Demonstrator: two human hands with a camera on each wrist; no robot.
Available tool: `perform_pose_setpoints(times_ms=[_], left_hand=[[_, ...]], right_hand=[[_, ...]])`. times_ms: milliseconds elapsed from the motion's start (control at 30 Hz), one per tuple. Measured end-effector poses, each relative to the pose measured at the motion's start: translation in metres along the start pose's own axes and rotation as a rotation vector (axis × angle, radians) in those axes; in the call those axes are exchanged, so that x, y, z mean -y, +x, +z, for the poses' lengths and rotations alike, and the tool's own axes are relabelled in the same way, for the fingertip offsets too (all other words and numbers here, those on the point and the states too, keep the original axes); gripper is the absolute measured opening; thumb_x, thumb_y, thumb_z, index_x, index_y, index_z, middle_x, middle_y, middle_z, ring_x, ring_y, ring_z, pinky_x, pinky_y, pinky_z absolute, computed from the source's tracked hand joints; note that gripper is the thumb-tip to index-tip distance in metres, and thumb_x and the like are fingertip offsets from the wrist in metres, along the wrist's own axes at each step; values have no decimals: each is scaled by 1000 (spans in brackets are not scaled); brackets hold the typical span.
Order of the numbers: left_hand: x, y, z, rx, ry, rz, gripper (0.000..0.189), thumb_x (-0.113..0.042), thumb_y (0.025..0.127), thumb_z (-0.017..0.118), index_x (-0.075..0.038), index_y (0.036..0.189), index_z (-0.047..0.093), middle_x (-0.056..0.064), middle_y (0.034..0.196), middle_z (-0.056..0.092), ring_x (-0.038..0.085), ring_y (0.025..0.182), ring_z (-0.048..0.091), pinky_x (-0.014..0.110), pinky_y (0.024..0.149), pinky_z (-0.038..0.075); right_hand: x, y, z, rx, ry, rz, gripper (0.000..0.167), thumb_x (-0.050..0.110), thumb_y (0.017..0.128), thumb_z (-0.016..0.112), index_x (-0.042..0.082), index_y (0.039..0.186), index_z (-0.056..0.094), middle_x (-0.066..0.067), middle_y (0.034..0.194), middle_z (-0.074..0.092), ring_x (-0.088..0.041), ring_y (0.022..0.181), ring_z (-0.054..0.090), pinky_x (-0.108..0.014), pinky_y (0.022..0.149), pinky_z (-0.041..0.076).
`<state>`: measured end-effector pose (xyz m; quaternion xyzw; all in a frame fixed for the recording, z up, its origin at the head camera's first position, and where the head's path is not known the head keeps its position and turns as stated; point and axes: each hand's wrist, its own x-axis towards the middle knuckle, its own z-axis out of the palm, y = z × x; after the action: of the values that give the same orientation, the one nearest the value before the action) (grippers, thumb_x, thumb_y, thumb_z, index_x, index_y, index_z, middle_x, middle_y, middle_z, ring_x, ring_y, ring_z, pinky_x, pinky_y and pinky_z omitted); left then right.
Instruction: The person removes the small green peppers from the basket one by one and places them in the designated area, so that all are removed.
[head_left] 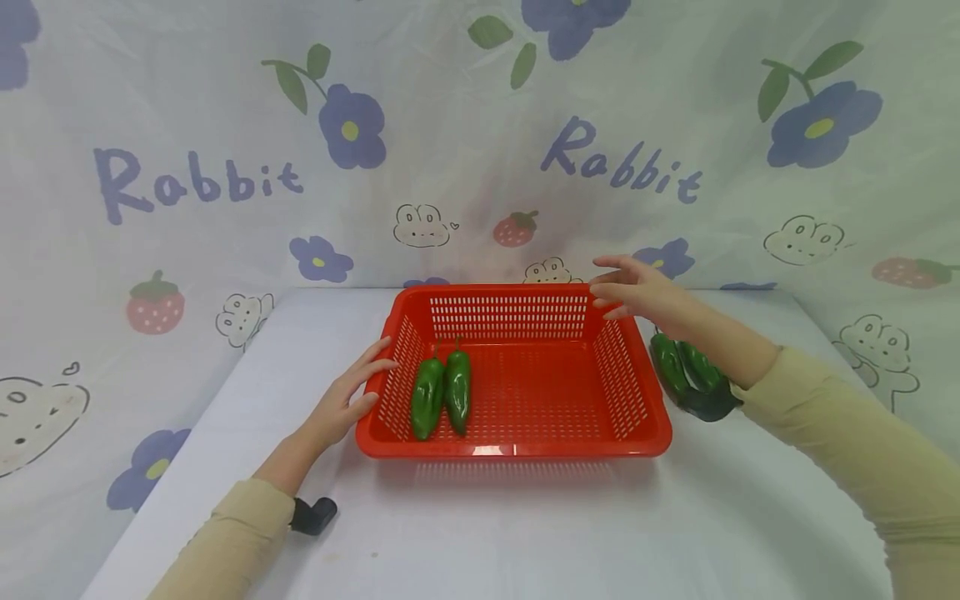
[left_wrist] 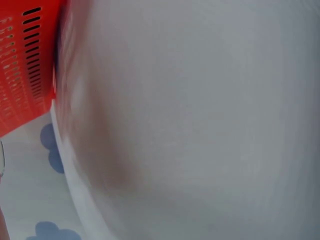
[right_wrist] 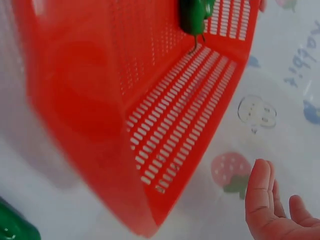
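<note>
A red plastic basket [head_left: 517, 451] with slotted walls stands in the middle of the table. Two glossy green peppers [head_left: 428, 398] lie side by side against its left wall inside, stems pointing away. My left hand [head_left: 345, 404] rests at the left rim with its fingers extended; the left wrist view catches only the basket's side [left_wrist: 27, 75]. Above the far right corner hovers my right hand [head_left: 637, 292], fingers spread and holding nothing, as the right wrist view also shows. Two more green peppers [head_left: 670, 367] lie on the table right of the basket, partly covered by my right forearm.
A white cloth covers the table [head_left: 480, 533]. Behind it hangs a patterned curtain [head_left: 450, 167] with flowers, strawberries and rabbit faces. Each wrist carries a black strap mount [head_left: 313, 517].
</note>
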<state>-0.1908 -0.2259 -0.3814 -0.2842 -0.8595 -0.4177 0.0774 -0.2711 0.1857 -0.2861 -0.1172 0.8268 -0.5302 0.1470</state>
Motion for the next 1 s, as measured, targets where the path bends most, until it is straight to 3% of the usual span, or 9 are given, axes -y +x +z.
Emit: perform_pose_setpoints(times_ms=[433,667,1000], left_hand=[[2,-1,0,-13,-17,13,43,6,77,46,7,120,50,28,143,28,39,130,26,15,90,36],[2,0,0,-12,-20,15,43,6,78,46,7,120,50,27,143,27,39,130,25,16,91,35],[6,0,1,-19,-10,24,41,5,78,46,8,119,49,28,143,28,38,131,25,17,92,35]], right_hand=[[6,24,48,117,-5,52,61,20,89,57,10,141,27,-19,129,45,-37,114,49,-43,90,47],[6,33,76,139,-37,81,60,19,88,59,8,139,30,-17,123,52,-29,105,56,-40,86,50],[3,50,112,193,-43,79,58,14,86,59,6,138,33,-17,116,55,-32,103,57,-42,86,49]])
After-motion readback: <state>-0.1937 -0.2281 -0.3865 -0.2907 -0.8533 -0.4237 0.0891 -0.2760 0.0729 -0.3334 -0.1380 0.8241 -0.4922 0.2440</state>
